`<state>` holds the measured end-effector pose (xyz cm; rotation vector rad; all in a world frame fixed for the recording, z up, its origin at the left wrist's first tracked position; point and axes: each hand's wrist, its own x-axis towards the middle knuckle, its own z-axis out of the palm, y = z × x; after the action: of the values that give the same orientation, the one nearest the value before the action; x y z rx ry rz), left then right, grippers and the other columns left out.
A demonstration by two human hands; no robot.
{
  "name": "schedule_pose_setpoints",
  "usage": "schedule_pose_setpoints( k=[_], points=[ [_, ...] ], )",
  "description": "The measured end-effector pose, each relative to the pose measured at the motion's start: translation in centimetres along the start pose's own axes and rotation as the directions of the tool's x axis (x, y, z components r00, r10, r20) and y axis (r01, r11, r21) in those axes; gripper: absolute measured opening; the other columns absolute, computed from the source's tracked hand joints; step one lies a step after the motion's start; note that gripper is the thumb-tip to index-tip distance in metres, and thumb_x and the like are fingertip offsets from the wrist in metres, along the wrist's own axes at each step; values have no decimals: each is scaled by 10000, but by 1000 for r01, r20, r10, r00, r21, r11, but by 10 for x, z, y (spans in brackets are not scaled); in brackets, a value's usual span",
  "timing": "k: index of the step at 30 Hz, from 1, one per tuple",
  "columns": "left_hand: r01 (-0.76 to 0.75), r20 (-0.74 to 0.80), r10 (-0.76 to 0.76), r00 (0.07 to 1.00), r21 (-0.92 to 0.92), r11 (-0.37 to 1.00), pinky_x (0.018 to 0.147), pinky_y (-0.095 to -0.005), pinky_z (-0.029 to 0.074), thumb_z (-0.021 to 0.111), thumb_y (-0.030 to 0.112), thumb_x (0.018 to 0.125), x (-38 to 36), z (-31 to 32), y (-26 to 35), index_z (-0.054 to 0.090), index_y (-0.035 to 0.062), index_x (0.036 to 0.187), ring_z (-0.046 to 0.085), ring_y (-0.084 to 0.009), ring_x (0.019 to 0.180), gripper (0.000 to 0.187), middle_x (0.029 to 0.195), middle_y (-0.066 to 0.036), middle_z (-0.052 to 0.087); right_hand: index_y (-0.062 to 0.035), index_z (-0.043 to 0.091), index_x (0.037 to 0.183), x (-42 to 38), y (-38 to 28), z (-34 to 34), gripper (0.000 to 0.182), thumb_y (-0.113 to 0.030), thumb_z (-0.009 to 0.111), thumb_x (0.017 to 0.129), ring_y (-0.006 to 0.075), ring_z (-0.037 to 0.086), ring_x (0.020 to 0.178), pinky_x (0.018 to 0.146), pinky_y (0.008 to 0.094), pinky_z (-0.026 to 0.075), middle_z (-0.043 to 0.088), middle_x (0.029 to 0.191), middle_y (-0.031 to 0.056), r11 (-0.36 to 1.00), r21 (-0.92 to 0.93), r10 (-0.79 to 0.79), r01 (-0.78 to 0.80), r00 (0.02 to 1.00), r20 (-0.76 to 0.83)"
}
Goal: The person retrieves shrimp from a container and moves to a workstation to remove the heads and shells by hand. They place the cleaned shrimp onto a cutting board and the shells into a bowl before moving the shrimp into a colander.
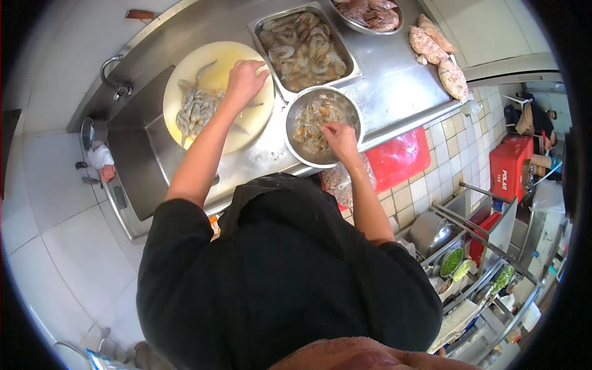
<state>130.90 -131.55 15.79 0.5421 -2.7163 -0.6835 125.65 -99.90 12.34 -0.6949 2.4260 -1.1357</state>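
Note:
My left hand [246, 81] is over the right part of a round, pale cutting board [243, 139], fingers curled together. What they hold, if anything, is hidden. Left of that hand, grey shrimp [196, 110] lie heaped on the board, with a few loose ones near its edges. My right hand [340, 139] is at a perforated metal colander [354, 111], thumb and fingers pinched over the shrimp shells and heads [311, 126] inside. Anything in that pinch is too small to make out. Behind the colander sits a rectangular steel pan [357, 73] of whole shrimp.
A steel sink [139, 160] with a faucet [114, 77] is at the left. At the back stand a metal bowl [370, 29] of reddish-brown pieces and several large pinkish pieces [453, 80]. A red board [404, 160] and plastic bag [339, 185] lie below the counter's right edge.

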Motion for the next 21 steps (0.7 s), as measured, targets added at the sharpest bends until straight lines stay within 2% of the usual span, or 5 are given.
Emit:
schedule_pose_setpoints(
  k=[5, 12, 15, 18, 21],
  points=[
    [62, 216, -72, 974, 54, 997, 971, -446, 473, 606, 170, 851, 97, 62, 9, 746, 97, 1069, 598, -350, 1102, 269, 1096, -145, 703, -1, 730, 978, -3, -4, -6, 222, -187, 689, 864, 328, 706, 819, 743, 370, 538, 702, 909, 222, 999, 43, 13, -14, 1000, 19],
    [-288, 445, 109, 889, 359, 888, 955, -448, 491, 593, 114, 806, 126, 98, 3, 745, 105, 969, 599, -330, 1128, 224, 1088, -148, 689, 18, 724, 1007, -9, 8, -13, 229, -156, 679, 864, 256, 698, 744, 707, 341, 534, 712, 868, 215, 962, 178, 202, -205, 979, 35],
    [-80, 316, 12, 949, 201, 976, 843, -463, 527, 586, 113, 802, 106, 70, 20, 727, 74, 1009, 660, -366, 964, 254, 1008, -159, 710, 13, 727, 1019, -1, -1, -10, 224, -141, 680, 863, 245, 693, 735, 707, 343, 534, 719, 861, 196, 915, 328, 245, -234, 970, 8],
    [86, 140, -64, 988, -152, 985, 756, -409, 544, 647, 164, 807, 71, 52, 38, 711, 60, 1098, 699, -303, 826, 315, 957, -171, 721, 14, 715, 1038, 17, -38, -12, 233, -132, 684, 859, 276, 696, 778, 734, 354, 537, 719, 896, 178, 955, 287, 115, -73, 985, -131],
    [233, 203, -154, 967, -452, 861, 725, -330, 529, 704, 164, 827, 27, 30, 75, 688, 74, 1194, 674, -183, 765, 378, 920, -131, 730, 16, 698, 1047, 40, -64, -3, 243, -120, 690, 846, 331, 688, 845, 766, 379, 536, 705, 949, 180, 957, 130, -205, 261, 919, -336]
  ],
)
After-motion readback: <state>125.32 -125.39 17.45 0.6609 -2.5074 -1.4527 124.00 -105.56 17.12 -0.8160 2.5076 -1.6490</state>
